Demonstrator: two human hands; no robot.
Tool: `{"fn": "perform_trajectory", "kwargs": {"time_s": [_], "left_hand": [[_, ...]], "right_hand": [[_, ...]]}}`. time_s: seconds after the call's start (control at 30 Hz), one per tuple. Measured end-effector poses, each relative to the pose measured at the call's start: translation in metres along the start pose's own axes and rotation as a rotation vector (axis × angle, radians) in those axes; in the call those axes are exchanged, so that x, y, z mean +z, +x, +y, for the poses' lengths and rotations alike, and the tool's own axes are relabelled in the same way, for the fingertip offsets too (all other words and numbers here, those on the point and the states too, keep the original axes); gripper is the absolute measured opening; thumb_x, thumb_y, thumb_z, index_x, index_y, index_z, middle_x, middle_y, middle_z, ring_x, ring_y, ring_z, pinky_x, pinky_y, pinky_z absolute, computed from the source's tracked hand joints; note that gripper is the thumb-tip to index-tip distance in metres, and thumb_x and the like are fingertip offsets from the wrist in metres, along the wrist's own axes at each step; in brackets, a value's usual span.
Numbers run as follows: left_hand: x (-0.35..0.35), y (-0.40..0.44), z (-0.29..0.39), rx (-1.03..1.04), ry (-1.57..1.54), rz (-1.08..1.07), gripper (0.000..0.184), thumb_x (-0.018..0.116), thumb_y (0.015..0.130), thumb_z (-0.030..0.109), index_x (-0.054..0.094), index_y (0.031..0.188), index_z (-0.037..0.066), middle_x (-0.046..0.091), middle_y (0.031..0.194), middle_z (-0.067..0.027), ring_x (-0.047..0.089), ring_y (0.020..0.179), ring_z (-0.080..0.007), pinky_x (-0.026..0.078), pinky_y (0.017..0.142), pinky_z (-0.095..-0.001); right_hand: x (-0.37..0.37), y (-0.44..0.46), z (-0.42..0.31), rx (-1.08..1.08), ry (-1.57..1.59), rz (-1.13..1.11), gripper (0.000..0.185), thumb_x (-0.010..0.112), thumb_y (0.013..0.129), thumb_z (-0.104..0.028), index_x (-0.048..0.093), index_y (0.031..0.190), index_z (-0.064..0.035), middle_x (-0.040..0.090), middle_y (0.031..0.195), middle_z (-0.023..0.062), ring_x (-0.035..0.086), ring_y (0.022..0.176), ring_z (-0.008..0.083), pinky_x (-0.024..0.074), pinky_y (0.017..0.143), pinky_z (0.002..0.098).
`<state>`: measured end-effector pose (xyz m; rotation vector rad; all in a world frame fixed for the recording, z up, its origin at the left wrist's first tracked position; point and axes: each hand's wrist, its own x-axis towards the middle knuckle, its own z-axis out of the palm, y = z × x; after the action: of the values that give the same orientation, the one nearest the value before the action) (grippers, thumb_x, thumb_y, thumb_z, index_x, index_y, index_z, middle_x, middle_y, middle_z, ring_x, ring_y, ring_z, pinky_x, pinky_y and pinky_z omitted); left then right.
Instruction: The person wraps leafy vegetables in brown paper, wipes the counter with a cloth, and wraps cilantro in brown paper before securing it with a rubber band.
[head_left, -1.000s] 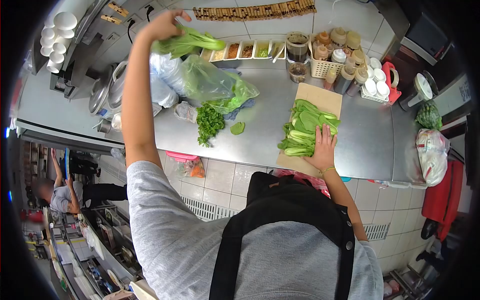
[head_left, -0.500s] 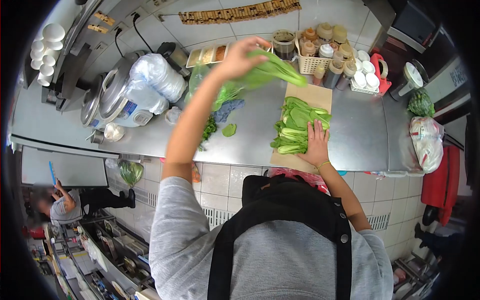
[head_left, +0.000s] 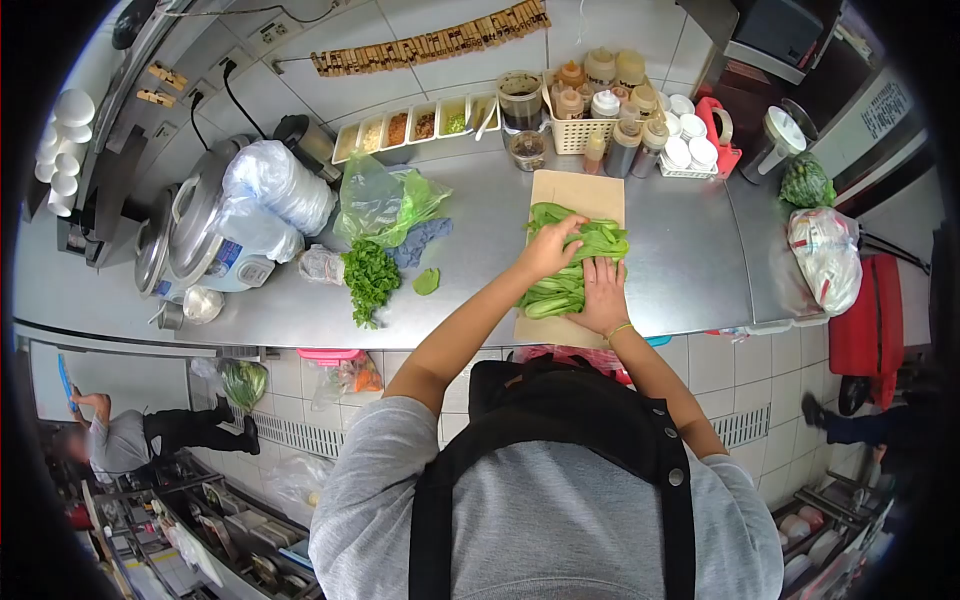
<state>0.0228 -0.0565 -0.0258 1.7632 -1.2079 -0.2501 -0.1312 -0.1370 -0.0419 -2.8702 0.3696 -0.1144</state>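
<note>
A pile of bok choy (head_left: 556, 294) lies across a brown cutting board (head_left: 578, 187) on the steel counter. My left hand (head_left: 550, 249) is at the top of the pile, its fingers bent around a leafy stalk of bok choy there. Just below it, my right hand (head_left: 603, 299) lies flat on the greens with fingers stretched out, a yellow band on its wrist. To the left are a loose green leaf (head_left: 426, 281), a bunch of parsley-like herbs (head_left: 371, 282), a blue cloth (head_left: 424, 240) and a green plastic bag (head_left: 375, 200).
Behind the board stand a basket of sauce bottles (head_left: 583, 134), a dark sauce tub (head_left: 520, 102) and a topping tray (head_left: 415, 127). White-lidded containers (head_left: 688, 150) are to the right. Wrapped plastic bags (head_left: 275, 190) lean by lidded pots at left. Another person (head_left: 130, 440) is at far left.
My left hand has come down from above the counter to the pile, bringing a bok choy with it. My right hand stays on the greens. The view has shifted slightly.
</note>
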Motion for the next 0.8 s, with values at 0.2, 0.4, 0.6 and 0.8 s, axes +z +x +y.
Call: {"fn": "perform_trajectory", "kwargs": {"time_s": [0.2, 0.4, 0.6, 0.8], "left_hand": [[0.002, -0.011, -0.013, 0.008, 0.161, -0.084, 0.044, 0.063, 0.078, 0.005, 0.048, 0.119, 0.008, 0.065, 0.1, -0.0164, 0.063, 0.095, -0.0302, 0.047, 0.085, -0.0391], [0.004, -0.011, -0.018, 0.031, 0.139, -0.07, 0.049, 0.063, 0.079, 0.007, 0.043, 0.123, 0.008, 0.063, 0.104, -0.0138, 0.061, 0.095, -0.0313, 0.046, 0.086, -0.04], [-0.006, -0.018, -0.001, 0.179, 0.279, -0.148, 0.065, 0.065, 0.078, 0.028, 0.035, 0.131, 0.005, 0.053, 0.122, -0.0174, 0.049, 0.116, -0.033, 0.035, 0.098, -0.0454], [-0.018, -0.036, 0.029, 0.299, 0.684, -0.421, 0.111, 0.073, 0.057, 0.058, 0.023, 0.141, 0.005, 0.033, 0.141, -0.0175, 0.03, 0.133, -0.0324, 0.018, 0.11, -0.0496]], "right_hand": [[0.03, -0.01, 0.01, -0.23, -0.009, 0.538, 0.095, 0.077, 0.059, -0.037, 0.03, 0.133, -0.0007, 0.031, 0.136, 0.0218, 0.027, 0.131, 0.0376, 0.0152, 0.108, 0.0572], [-0.01, 0.007, -0.005, 0.054, -0.104, 0.026, 0.11, 0.076, 0.058, -0.04, 0.017, 0.142, 0.0008, 0.017, 0.148, 0.0204, 0.013, 0.139, 0.0343, 0.0106, 0.109, 0.0574], [-0.019, 0.013, -0.006, 0.085, -0.039, -0.074, 0.124, 0.08, 0.05, -0.05, 0.015, 0.142, 0.0016, 0.016, 0.149, 0.0186, 0.01, 0.14, 0.0321, 0.0095, 0.11, 0.0569], [-0.017, 0.012, -0.003, 0.061, -0.015, -0.053, 0.123, 0.08, 0.051, -0.05, 0.015, 0.142, 0.0014, 0.015, 0.149, 0.0179, 0.01, 0.14, 0.0322, 0.0086, 0.11, 0.0564]]}}
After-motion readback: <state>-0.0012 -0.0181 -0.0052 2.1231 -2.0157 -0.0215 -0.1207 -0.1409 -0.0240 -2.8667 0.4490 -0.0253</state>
